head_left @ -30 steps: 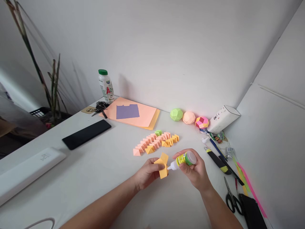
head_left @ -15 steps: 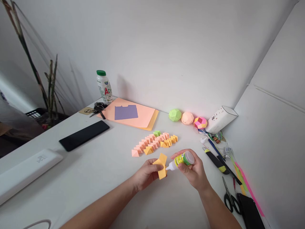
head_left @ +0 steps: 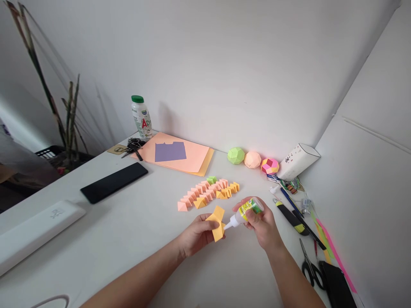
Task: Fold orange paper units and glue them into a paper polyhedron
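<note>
My left hand [head_left: 195,235] pinches a folded orange paper piece [head_left: 218,222] just above the white table. My right hand [head_left: 261,224] grips a small glue bottle [head_left: 246,210] with a green and yellow label, tilted so its white nozzle touches the right edge of the paper piece. Just beyond the hands lies a row of several folded pink and orange paper units [head_left: 208,193], with one green unit at its far end.
Three paper balls [head_left: 253,159] and a white box [head_left: 297,161] sit by the wall. A utility knife [head_left: 290,217], pens, scissors [head_left: 310,267] and paper strips lie at right. Coloured paper sheets [head_left: 178,155], keys, a drink bottle [head_left: 141,117], a phone [head_left: 114,182] and a white keyboard [head_left: 35,233] lie at left.
The glue bottle has tilted, its back end rising while the nozzle stays at the paper piece. My left hand has held the paper nearly still.
</note>
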Action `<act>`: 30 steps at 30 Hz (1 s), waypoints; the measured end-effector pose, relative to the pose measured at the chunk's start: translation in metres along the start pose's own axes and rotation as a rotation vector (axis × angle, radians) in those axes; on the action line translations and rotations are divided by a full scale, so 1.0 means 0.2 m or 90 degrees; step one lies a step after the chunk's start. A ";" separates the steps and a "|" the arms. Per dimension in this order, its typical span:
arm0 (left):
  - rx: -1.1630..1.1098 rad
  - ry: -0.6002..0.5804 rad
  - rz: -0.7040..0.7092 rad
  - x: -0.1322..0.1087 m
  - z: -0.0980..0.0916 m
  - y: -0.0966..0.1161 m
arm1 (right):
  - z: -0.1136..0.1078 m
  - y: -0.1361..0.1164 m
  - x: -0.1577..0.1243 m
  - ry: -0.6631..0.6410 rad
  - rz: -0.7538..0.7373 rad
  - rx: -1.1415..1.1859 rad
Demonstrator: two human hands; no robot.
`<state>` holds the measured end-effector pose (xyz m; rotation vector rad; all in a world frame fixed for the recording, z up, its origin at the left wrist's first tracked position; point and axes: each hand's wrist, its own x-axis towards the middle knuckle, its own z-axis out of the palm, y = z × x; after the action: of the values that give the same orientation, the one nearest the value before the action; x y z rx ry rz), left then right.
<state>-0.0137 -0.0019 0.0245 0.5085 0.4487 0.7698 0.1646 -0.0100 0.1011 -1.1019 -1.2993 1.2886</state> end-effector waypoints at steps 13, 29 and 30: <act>-0.027 -0.015 0.013 0.00 -0.01 0.00 | -0.02 0.06 0.06 -0.014 0.111 0.142; -0.025 -0.011 0.002 0.00 -0.01 0.01 | -0.02 0.07 0.06 -0.029 0.102 0.151; -0.019 -0.014 -0.001 0.00 -0.01 0.01 | -0.02 0.07 0.07 -0.022 0.098 0.154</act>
<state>-0.0150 -0.0004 0.0239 0.4888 0.4166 0.7680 0.1660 0.0039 0.0881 -1.0268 -1.0669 1.5409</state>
